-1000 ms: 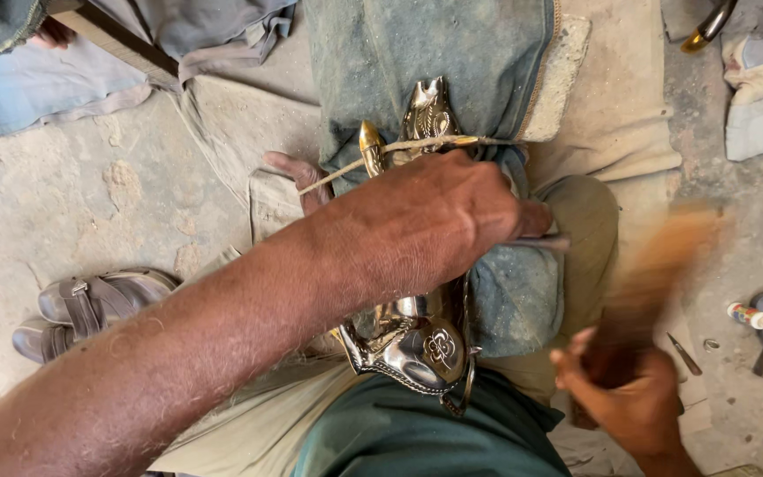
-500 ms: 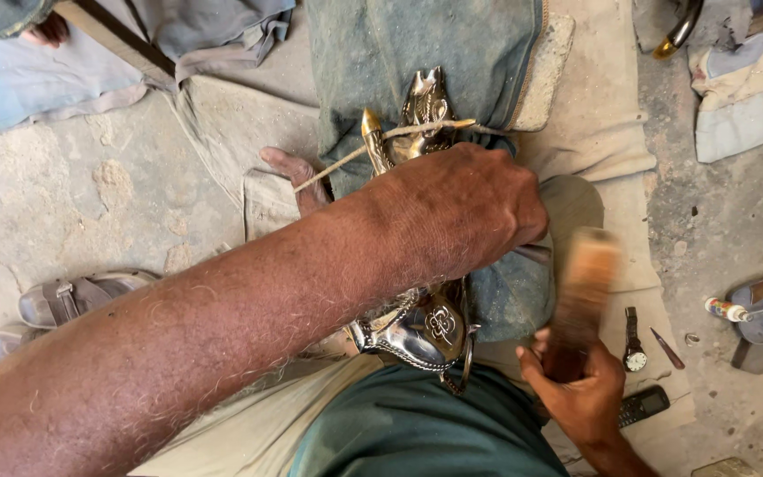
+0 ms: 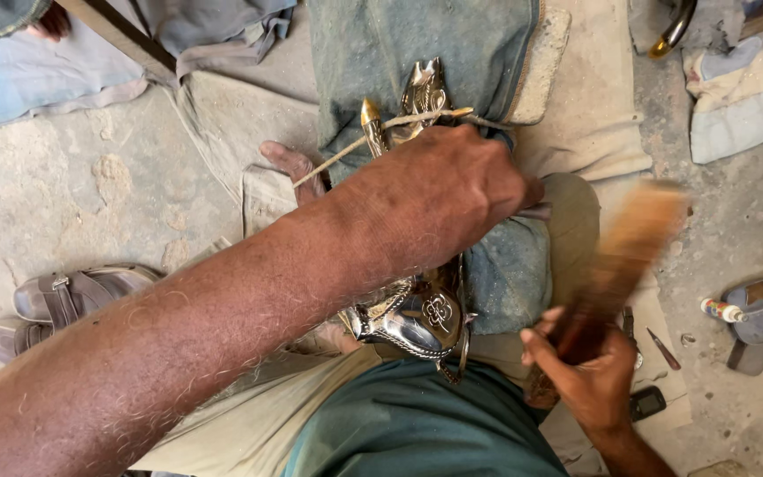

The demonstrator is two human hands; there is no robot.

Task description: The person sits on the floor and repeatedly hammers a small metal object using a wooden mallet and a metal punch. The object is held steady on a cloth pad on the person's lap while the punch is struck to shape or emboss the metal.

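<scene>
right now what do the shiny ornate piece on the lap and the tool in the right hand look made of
The ornate piece looks like polished metal, silvery with a brass-coloured tip: bright mirror glints and embossed relief. The tool in the right hand looks like wood, a tan-brown block, probably a mallet, but motion blur leaves it uncertain. The left hand steadies the piece.

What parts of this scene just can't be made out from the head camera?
- Middle of the shiny metal ornament: covered by the left hand.
- Wooden mallet in the right hand: blurred by motion; its head shape is unclear.
- Small tools on the ground: too small to identify.
- Curved metal piece: cut off by the top edge.
</scene>
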